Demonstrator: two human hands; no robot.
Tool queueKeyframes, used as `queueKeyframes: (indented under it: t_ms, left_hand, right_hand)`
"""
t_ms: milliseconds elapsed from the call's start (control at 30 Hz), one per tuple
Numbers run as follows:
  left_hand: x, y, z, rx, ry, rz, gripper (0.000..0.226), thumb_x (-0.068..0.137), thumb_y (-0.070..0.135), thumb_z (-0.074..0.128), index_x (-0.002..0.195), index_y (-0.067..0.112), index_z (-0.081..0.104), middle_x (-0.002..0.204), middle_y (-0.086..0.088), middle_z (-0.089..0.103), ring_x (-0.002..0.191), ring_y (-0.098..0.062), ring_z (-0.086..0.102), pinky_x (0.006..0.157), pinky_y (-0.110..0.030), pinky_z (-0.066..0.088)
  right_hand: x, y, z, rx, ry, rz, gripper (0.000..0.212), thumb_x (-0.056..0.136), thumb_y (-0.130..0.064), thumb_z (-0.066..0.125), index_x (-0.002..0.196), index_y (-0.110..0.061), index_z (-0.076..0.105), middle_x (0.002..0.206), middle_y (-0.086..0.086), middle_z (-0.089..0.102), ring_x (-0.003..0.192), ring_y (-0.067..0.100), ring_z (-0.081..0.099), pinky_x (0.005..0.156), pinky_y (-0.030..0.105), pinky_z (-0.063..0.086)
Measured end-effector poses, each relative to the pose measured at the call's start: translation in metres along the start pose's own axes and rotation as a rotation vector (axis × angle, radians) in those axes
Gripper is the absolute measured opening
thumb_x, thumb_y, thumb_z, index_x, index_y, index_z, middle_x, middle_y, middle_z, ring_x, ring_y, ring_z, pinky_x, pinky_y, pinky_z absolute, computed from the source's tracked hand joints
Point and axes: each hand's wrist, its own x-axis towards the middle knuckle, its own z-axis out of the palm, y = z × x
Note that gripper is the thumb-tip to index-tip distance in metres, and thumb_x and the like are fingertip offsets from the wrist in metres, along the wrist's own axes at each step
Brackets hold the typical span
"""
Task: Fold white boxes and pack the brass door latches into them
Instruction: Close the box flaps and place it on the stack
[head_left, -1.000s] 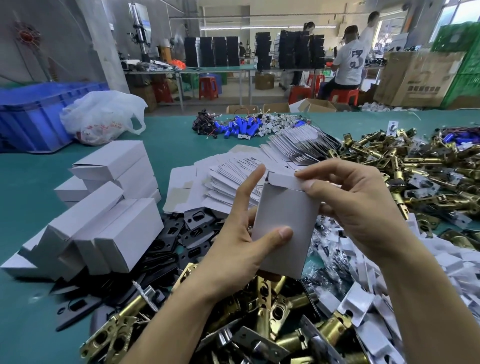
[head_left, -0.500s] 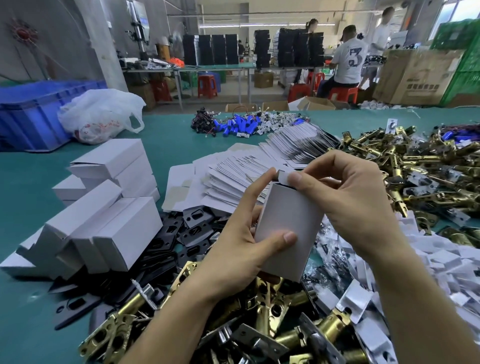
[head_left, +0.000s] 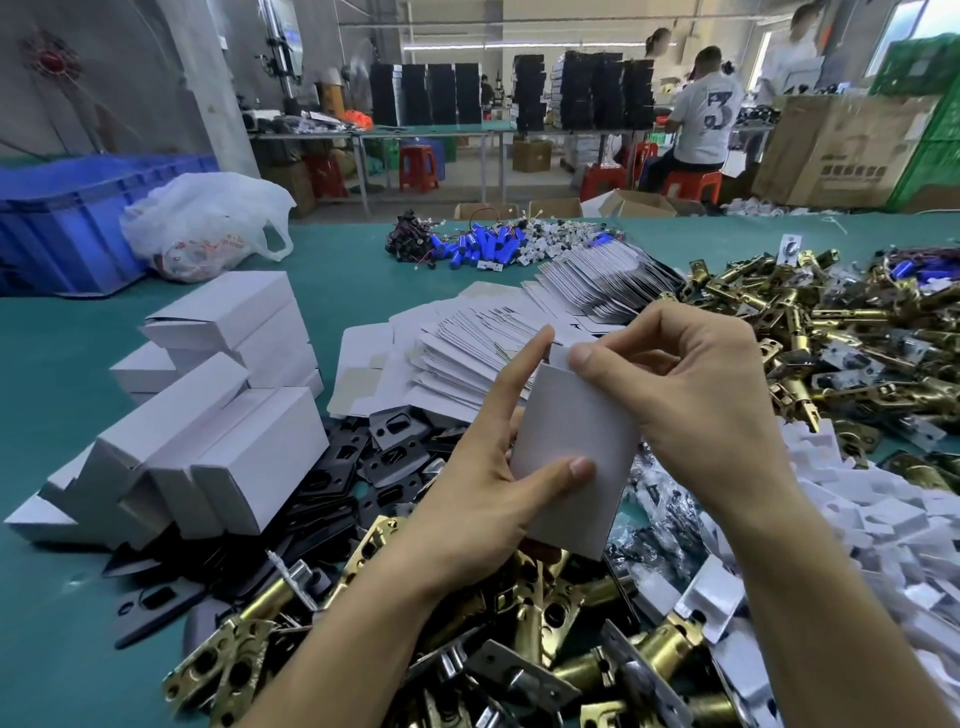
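Note:
I hold a white box (head_left: 576, 441) upright over the table's middle. My left hand (head_left: 483, 488) grips its lower body, thumb across the front, index finger up along its left edge. At the box's top, my right hand (head_left: 691, 389) pinches the small end flap with its thumb tip. Brass door latches (head_left: 524, 649) lie heaped under my wrists, and a second pile of brass latches (head_left: 810, 332) spreads at the right. Flat unfolded box blanks (head_left: 467, 348) fan out behind the box. Closed white boxes (head_left: 208, 415) are stacked at the left.
Black strike plates (head_left: 363, 467) lie between the stacked boxes and the latches. White plastic-bagged parts (head_left: 857, 519) pile at the right. Blue cylinders with wires (head_left: 478, 247), a white plastic bag (head_left: 208, 223) and a blue crate (head_left: 62, 218) sit farther back. People work at a far table (head_left: 701, 119).
My right hand has come down onto the box's top, and the end flap that stood open is now pressed nearly closed. The left hand keeps its grip.

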Motion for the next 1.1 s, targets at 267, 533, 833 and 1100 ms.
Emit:
queueKeyframes:
  t_ms: [267, 533, 833, 1100]
  left_hand:
    - [-0.001, 0.003, 0.004, 0.037, 0.017, -0.002, 0.091, 0.095, 0.008, 0.068, 0.133, 0.080, 0.026, 0.112, 0.008, 0.072, 0.097, -0.018, 0.074, 0.065, -0.027, 0.060]
    - [-0.001, 0.003, 0.004, 0.015, 0.031, -0.016, 0.087, 0.093, 0.008, 0.071, 0.126, 0.080, 0.035, 0.101, 0.011, 0.074, 0.089, -0.014, 0.075, 0.066, -0.026, 0.060]
    - [-0.001, 0.004, 0.005, 0.016, 0.041, -0.047, 0.091, 0.090, 0.003, 0.074, 0.129, 0.076, 0.036, 0.115, -0.008, 0.067, 0.092, -0.021, 0.074, 0.061, -0.032, 0.061]
    - [-0.003, 0.006, 0.005, -0.027, 0.042, -0.095, 0.075, 0.091, 0.022, 0.073, 0.128, 0.076, 0.036, 0.104, -0.002, 0.075, 0.084, -0.023, 0.077, 0.050, -0.024, 0.056]
  right_hand:
    - [0.000, -0.002, 0.000, 0.090, -0.045, 0.008, 0.016, 0.075, -0.011, 0.084, 0.071, -0.010, 0.069, 0.073, 0.009, 0.073, 0.068, 0.024, 0.071, 0.064, 0.033, 0.057]
    - [0.000, -0.002, -0.004, 0.032, -0.054, 0.004, 0.018, 0.077, -0.012, 0.083, 0.072, -0.007, 0.067, 0.073, 0.010, 0.072, 0.071, 0.028, 0.072, 0.067, 0.050, 0.059]
    - [0.000, -0.002, -0.003, 0.085, -0.063, 0.045, 0.020, 0.076, -0.011, 0.084, 0.069, -0.008, 0.065, 0.073, 0.013, 0.070, 0.066, 0.019, 0.067, 0.067, 0.045, 0.057]
    - [-0.001, -0.003, -0.013, 0.180, -0.209, 0.094, 0.016, 0.073, -0.017, 0.081, 0.074, -0.007, 0.069, 0.078, 0.013, 0.074, 0.071, 0.019, 0.070, 0.063, 0.048, 0.058]
